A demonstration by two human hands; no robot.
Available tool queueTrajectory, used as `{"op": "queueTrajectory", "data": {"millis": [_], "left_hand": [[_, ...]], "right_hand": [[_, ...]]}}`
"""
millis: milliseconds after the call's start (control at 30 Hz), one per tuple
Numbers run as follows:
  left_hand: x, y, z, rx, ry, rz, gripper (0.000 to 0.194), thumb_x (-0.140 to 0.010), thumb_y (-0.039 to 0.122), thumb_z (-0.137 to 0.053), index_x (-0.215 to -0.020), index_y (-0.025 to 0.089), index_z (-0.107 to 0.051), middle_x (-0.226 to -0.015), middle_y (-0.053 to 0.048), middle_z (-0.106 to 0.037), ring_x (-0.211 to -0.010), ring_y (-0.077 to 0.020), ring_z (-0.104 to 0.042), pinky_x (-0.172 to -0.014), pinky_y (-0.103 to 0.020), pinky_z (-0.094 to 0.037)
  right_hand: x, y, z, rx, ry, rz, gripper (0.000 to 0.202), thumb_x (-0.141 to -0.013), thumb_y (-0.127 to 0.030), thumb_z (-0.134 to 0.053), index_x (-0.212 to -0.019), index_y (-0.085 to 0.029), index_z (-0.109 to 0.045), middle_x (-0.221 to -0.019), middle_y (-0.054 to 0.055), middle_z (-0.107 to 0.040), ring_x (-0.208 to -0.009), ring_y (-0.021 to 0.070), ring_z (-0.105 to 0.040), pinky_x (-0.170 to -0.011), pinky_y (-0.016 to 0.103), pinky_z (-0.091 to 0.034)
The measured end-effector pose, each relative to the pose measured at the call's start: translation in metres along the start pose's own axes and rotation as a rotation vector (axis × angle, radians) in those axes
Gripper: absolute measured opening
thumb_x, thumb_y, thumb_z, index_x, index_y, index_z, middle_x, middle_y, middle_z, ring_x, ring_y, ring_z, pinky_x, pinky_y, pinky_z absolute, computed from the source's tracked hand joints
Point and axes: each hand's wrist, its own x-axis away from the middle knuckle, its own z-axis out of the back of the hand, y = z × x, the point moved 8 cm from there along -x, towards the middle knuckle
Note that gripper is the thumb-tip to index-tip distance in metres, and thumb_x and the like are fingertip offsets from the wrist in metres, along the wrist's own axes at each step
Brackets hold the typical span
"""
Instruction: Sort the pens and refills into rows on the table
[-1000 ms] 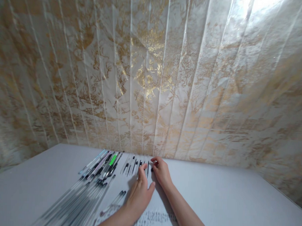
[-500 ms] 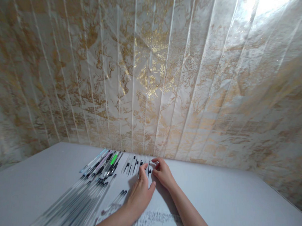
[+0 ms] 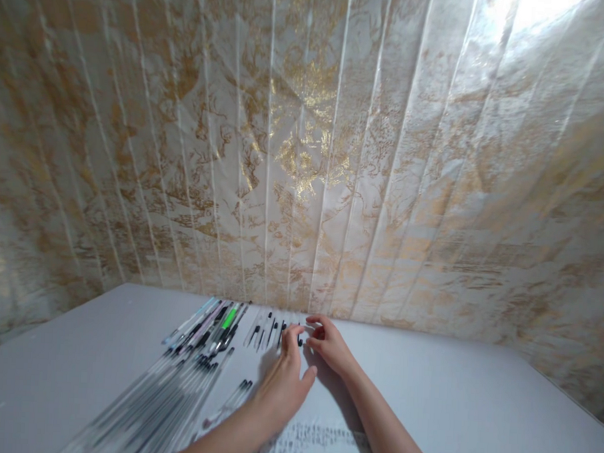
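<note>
In the middle of the white table (image 3: 425, 392) lies a row of short, clear pieces with black parts (image 3: 262, 335), which look like pen caps or pen parts. My left hand (image 3: 285, 379) reaches over the right end of this row, its thumb spread away from its fingers. Its fingertips are close to a small black piece (image 3: 299, 342); I cannot tell whether they touch it. My right hand (image 3: 331, 348) is just right of that piece, fingers curved and apart from the thumb. Nothing shows in either hand.
Several pens (image 3: 205, 326), one with a bright green grip (image 3: 229, 318), lie left of the row. A bundle of long, thin pen refills (image 3: 149, 400) spreads nearer me. A few more lie apart (image 3: 232, 400), near a sheet with handwriting (image 3: 317, 441). A gold-patterned curtain (image 3: 305, 153) hangs behind.
My left hand has shifted slightly right, its fingers now over the right end of the row. My right hand has hardly moved. The pens and refills stay put.
</note>
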Motion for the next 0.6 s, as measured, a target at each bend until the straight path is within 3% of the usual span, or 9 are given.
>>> {"op": "queueTrajectory", "data": {"millis": [67, 133, 200, 300, 367, 433, 600], "left_hand": [[-0.008, 0.009, 0.021, -0.120, -0.032, -0.028, 0.038, -0.083, 0.019, -0.051, -0.120, 0.021, -0.043, -0.130, -0.009, -0.053, -0.114, -0.0194, -0.059, -0.093, -0.029, -0.046], [-0.020, 0.007, 0.053, -0.326, 0.008, -0.033, 0.022, -0.088, 0.021, -0.046, -0.110, 0.024, -0.051, -0.116, -0.002, -0.061, -0.100, -0.0149, -0.064, -0.084, -0.023, -0.048], [-0.031, -0.010, 0.088, -0.544, 0.079, 0.025, 0.018, -0.090, 0.021, -0.044, -0.104, 0.023, -0.055, -0.107, -0.001, -0.064, -0.096, -0.0143, -0.063, -0.084, -0.022, -0.046], [-0.037, -0.052, 0.126, -0.699, 0.148, 0.142, 0.019, -0.087, 0.018, -0.048, -0.102, 0.014, -0.059, -0.110, -0.014, -0.062, -0.107, -0.0259, -0.058, -0.090, -0.034, -0.044], [-0.033, -0.078, 0.137, -0.783, 0.171, 0.220, 0.024, -0.086, 0.020, -0.050, -0.103, 0.008, -0.060, -0.112, -0.021, -0.061, -0.110, -0.0320, -0.055, -0.090, -0.040, -0.044], [-0.026, -0.097, 0.136, -0.832, 0.179, 0.260, 0.029, -0.086, 0.022, -0.051, -0.106, 0.005, -0.061, -0.113, -0.023, -0.060, -0.109, -0.0343, -0.055, -0.088, -0.042, -0.044], [-0.012, -0.112, 0.123, -0.839, 0.196, 0.274, 0.028, -0.088, 0.017, -0.045, -0.105, 0.002, -0.062, -0.112, -0.024, -0.061, -0.109, -0.0355, -0.054, -0.088, -0.043, -0.045]], "right_hand": [[0.000, -0.001, 0.002, -0.005, 0.006, -0.016, 0.034, -0.060, -0.011, -0.058, -0.094, -0.018, -0.062, -0.076, 0.001, -0.064, -0.063, 0.0140, -0.055, -0.061, 0.027, -0.044], [-0.002, -0.007, 0.006, -0.009, 0.012, -0.029, 0.031, -0.061, -0.014, -0.057, -0.091, -0.018, -0.063, -0.078, 0.003, -0.066, -0.062, 0.0144, -0.055, -0.057, 0.026, -0.043], [-0.007, -0.020, 0.014, -0.016, 0.029, -0.028, 0.030, -0.063, -0.017, -0.056, -0.092, -0.018, -0.063, -0.084, 0.006, -0.068, -0.064, 0.0150, -0.056, -0.055, 0.025, -0.043], [-0.013, -0.054, 0.028, -0.031, 0.059, 0.019, 0.029, -0.067, -0.022, -0.054, -0.095, -0.019, -0.063, -0.099, 0.007, -0.067, -0.068, 0.0144, -0.055, -0.056, 0.025, -0.042], [-0.013, -0.086, 0.035, -0.022, 0.041, 0.095, 0.030, -0.070, -0.026, -0.054, -0.098, -0.019, -0.063, -0.104, 0.007, -0.067, -0.069, 0.0139, -0.054, -0.056, 0.025, -0.042], [-0.005, -0.117, 0.041, 0.009, 0.002, 0.169, 0.029, -0.072, -0.028, -0.056, -0.098, -0.019, -0.064, -0.105, 0.006, -0.068, -0.070, 0.0138, -0.054, -0.057, 0.025, -0.041], [0.038, -0.156, 0.058, 0.097, -0.048, 0.198, 0.027, -0.076, -0.031, -0.057, -0.100, -0.019, -0.064, -0.103, 0.006, -0.068, -0.070, 0.0138, -0.055, -0.059, 0.026, -0.042]]}}
